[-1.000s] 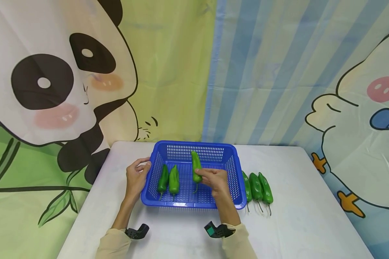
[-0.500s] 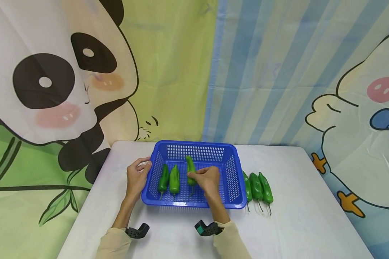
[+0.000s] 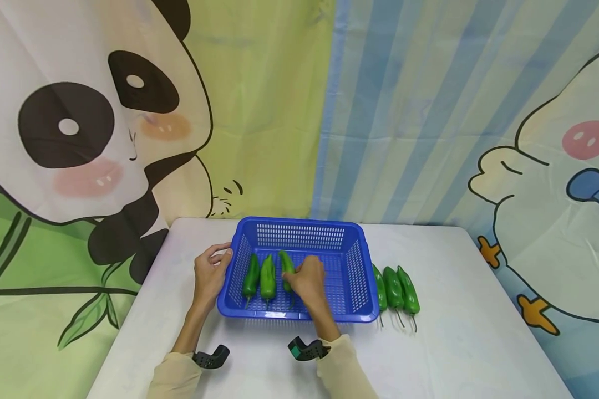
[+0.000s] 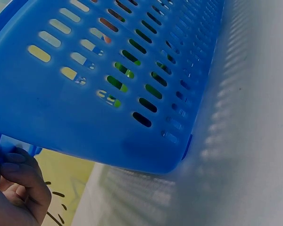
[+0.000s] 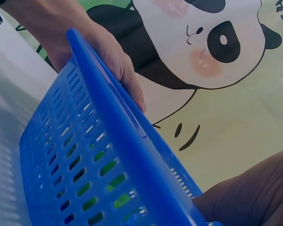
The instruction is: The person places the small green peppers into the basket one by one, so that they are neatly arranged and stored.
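Note:
A blue plastic basket [image 3: 299, 316] with slotted walls stands on the table. At its left rim, my left hand [image 3: 211, 280] holds the edge between thumb and fingers; the left wrist view shows the same hand [image 4: 23, 193] curled at the rim. Inside the basket, my right hand [image 3: 309, 280] pinches a green pepper [image 3: 286, 260], whose lower part is partly covered by the thumb. Left of it lie a light green pepper [image 3: 268, 280] and a darker green pepper [image 3: 251, 277], side by side, stems toward me. In the right wrist view, the basket wall hides the held pepper.
Just right of the basket, three green peppers lie in a row on the white table [image 3: 469, 310]: a near one [image 3: 381, 288] partly behind the rim, a middle one [image 3: 393, 288] and an outer one [image 3: 408, 291]. A cartoon-printed curtain [image 3: 259, 111] hangs behind.
My right hand has moved left and lower into the basket with its pepper, bringing it beside the two lying there. My left hand has stayed at the rim.

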Demonstrator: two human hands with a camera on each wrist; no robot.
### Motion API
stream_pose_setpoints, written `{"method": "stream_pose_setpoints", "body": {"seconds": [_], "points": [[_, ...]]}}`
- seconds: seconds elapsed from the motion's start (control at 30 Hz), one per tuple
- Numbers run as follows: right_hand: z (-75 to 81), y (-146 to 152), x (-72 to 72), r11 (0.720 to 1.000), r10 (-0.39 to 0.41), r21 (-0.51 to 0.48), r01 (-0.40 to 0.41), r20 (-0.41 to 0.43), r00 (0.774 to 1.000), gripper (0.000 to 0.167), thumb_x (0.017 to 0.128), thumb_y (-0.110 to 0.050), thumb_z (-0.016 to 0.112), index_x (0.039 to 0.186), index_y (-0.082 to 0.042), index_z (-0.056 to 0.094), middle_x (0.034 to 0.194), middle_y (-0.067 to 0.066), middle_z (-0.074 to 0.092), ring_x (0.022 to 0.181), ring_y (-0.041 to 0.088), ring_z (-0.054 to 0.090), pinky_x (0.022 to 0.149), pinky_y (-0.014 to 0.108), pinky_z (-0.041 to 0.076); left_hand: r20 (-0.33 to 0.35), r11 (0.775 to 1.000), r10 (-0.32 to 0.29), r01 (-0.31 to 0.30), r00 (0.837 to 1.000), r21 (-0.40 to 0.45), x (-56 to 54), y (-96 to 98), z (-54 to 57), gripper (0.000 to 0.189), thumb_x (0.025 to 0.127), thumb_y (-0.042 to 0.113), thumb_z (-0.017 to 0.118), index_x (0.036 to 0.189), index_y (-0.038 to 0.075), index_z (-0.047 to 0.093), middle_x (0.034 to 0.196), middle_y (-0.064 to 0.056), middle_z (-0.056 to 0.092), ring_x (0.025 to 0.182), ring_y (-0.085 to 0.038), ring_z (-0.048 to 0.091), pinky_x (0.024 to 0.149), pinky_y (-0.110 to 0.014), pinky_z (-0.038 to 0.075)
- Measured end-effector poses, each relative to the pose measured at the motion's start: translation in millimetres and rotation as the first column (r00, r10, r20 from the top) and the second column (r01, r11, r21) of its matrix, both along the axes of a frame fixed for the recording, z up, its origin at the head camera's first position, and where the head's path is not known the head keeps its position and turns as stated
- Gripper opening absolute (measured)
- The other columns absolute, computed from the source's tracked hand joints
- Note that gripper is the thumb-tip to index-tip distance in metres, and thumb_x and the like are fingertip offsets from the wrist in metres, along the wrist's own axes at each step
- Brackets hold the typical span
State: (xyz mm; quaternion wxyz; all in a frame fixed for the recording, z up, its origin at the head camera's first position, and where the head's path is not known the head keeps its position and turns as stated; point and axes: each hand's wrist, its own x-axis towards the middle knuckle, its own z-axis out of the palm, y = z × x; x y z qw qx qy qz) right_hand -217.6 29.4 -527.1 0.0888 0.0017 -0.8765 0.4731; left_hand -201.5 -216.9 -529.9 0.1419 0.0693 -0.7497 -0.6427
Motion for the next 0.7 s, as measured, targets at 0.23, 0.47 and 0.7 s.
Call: {"method": "stream_pose_setpoints", "body": {"seconds": [0.23, 0.47, 0.7], "points": [[-19.6, -9.9, -13.9, 0.996, -0.018, 0.089, 0.015, 0.043, 0.999, 0.046, 0.068, -0.012, 0.099, 0.058, -0.014, 0.055, 0.057, -0.004, 0.041, 0.056, 0.018, 0.044, 0.049, 0.040, 0.043, 0.000, 1.000, -0.006, 0.006, 1.000, 0.018, 0.6, -0.6, 1.2, 0.034, 0.110, 0.023, 0.068, 0.136, 0.002, 0.072, 0.101, -0.030, 0.080, 0.063, -0.009, 0.075, 0.058, -0.022, 0.060], [-57.0, -15.6, -31.8, 0.992, -0.012, 0.126, 0.004, 0.060, 0.998, 0.063, 0.066, -0.020, 0.103, 0.065, -0.024, 0.041, 0.067, -0.008, 0.029, 0.060, 0.015, 0.036, 0.052, 0.036, 0.041, 0.008, 1.000, -0.001, 0.001, 1.000, 0.007, 2.1, -0.2, 2.6, 0.034, 0.110, 0.023, 0.067, 0.136, 0.002, 0.072, 0.103, -0.032, 0.079, 0.064, -0.008, 0.075, 0.059, -0.022, 0.060], [-51.2, -18.9, -27.9, 0.987, 0.014, 0.160, -0.027, 0.082, 0.997, 0.042, 0.071, -0.022, 0.100, 0.069, -0.016, 0.058, 0.069, -0.005, 0.042, 0.065, 0.018, 0.046, 0.057, 0.041, 0.048, -0.001, 1.000, -0.006, 0.006, 1.000, 0.022, -0.5, 0.9, 2.3, 0.033, 0.110, 0.022, 0.068, 0.135, 0.002, 0.073, 0.101, -0.030, 0.080, 0.063, -0.008, 0.074, 0.058, -0.023, 0.060]]}}
